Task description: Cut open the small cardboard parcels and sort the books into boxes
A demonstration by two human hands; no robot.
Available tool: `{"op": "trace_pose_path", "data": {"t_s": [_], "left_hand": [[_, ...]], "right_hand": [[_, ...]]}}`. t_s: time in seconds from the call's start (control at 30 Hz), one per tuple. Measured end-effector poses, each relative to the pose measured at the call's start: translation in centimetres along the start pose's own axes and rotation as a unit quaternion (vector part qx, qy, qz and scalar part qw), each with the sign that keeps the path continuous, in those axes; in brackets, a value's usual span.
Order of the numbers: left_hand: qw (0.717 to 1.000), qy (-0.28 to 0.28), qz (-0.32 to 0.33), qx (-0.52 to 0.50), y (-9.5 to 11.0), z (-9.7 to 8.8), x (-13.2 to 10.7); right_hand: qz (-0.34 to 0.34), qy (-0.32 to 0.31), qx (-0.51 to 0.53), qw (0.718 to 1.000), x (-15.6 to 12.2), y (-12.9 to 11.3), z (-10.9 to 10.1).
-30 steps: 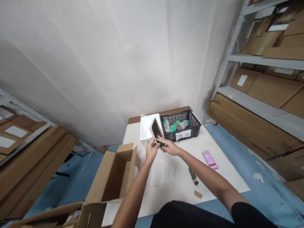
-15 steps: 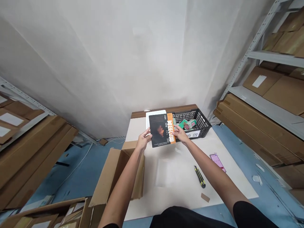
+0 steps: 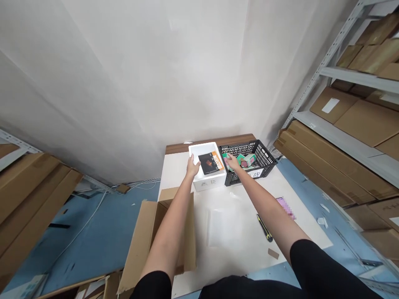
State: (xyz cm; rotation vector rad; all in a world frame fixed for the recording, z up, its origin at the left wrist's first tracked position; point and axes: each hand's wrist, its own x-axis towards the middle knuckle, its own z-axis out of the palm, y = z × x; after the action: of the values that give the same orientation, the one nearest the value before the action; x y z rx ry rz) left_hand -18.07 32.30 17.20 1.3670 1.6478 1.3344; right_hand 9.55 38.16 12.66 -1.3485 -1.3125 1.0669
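A black book point(image 3: 208, 164) with an orange band lies inside a white bin point(image 3: 208, 185) that has handwriting on its front. My left hand point(image 3: 192, 167) is at the bin's left rim, fingers apart and no longer around the book. Over the boundary between the bin and a black plastic basket point(image 3: 268, 168), my right hand point(image 3: 232, 161) is open, with its fingertips close to a green box point(image 3: 225, 156). Several small green-and-pink boxes point(image 3: 249, 160) sit in the basket. Part of each hand's grip side is hidden.
On the white table point(image 3: 227, 265) are a utility knife point(image 3: 264, 228), a phone point(image 3: 286, 207), a cardboard scrap point(image 3: 273, 253) and a clear plastic sheet point(image 3: 218, 228). An open carton point(image 3: 140, 236) stands at the left. Shelves with cartons point(image 3: 349, 110) rise on the right.
The book has gone from between my hands above the table down into the white bin. Both hands have let go of it and moved apart slightly.
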Motion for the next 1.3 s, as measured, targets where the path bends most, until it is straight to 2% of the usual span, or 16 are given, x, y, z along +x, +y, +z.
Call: {"op": "trace_pose_path", "data": {"t_s": [0.13, 0.23, 0.3, 0.37, 0.47, 0.57, 0.63, 0.7, 0.8, 0.93, 1.0, 1.07, 1.13, 1.23, 1.3], "left_hand": [[1.0, 0.016, -0.016, 0.016, -1.5, 1.2, -4.2], [0.998, 0.029, -0.004, 0.047, -3.5, 3.9, -9.1], [0.995, -0.001, -0.037, 0.089, -5.8, 6.2, -13.0], [0.974, -0.077, -0.112, 0.183, -8.8, 8.4, -17.7], [0.916, -0.197, -0.215, 0.277, -13.4, 10.4, -26.0], [0.869, -0.276, -0.283, 0.298, -16.4, 10.4, -34.7], [0.846, -0.314, -0.306, 0.303, -17.3, 9.9, -39.7], [0.85, -0.328, -0.32, 0.26, -17.6, 9.8, -43.5], [0.878, -0.307, -0.337, 0.148, -17.3, 11.2, -46.2], [0.903, -0.286, -0.315, 0.067, -15.4, 14.2, -45.8], [0.921, -0.266, -0.284, -0.014, -13.6, 14.4, -44.5], [0.936, -0.25, -0.228, -0.1, -10.9, 12.6, -42.9], [0.955, -0.231, -0.159, -0.099, -7.8, 8.6, -41.3], [0.988, -0.15, -0.046, 0.009, -3.9, -0.6, -39.2], [0.994, -0.068, 0.001, 0.09, -2.9, -7.6, -37.8]], "right_hand": [[-0.028, -0.037, -0.061, 0.997, -5.0, 5.7, -0.2], [-0.032, -0.05, -0.137, 0.989, -10.5, 10.2, -0.3], [-0.024, -0.082, -0.209, 0.974, -14.6, 13.2, -0.6], [0.004, -0.145, -0.291, 0.946, -18.9, 16.2, -1.1], [0.09, -0.271, -0.398, 0.872, -25.9, 20.5, -2.4], [0.142, -0.367, -0.461, 0.795, -33.3, 24.0, -4.3], [0.126, -0.381, -0.484, 0.777, -37.7, 25.5, -5.7], [0.102, -0.374, -0.485, 0.784, -41.0, 26.3, -6.7], [0.106, -0.351, -0.426, 0.827, -42.7, 26.2, -7.0], [0.163, -0.3, -0.215, 0.915, -40.4, 24.1, -6.1], [0.192, -0.256, -0.103, 0.942, -38.4, 22.2, -5.8], [0.204, -0.214, -0.026, 0.955, -36.4, 19.6, -5.5], [0.181, -0.198, 0.018, 0.963, -34.8, 16.1, -4.6], [0.089, -0.17, 0.053, 0.98, -33.6, 9.5, -1.3], [0.035, -0.127, 0.076, 0.988, -33.6, 5.0, 2.4]]}}
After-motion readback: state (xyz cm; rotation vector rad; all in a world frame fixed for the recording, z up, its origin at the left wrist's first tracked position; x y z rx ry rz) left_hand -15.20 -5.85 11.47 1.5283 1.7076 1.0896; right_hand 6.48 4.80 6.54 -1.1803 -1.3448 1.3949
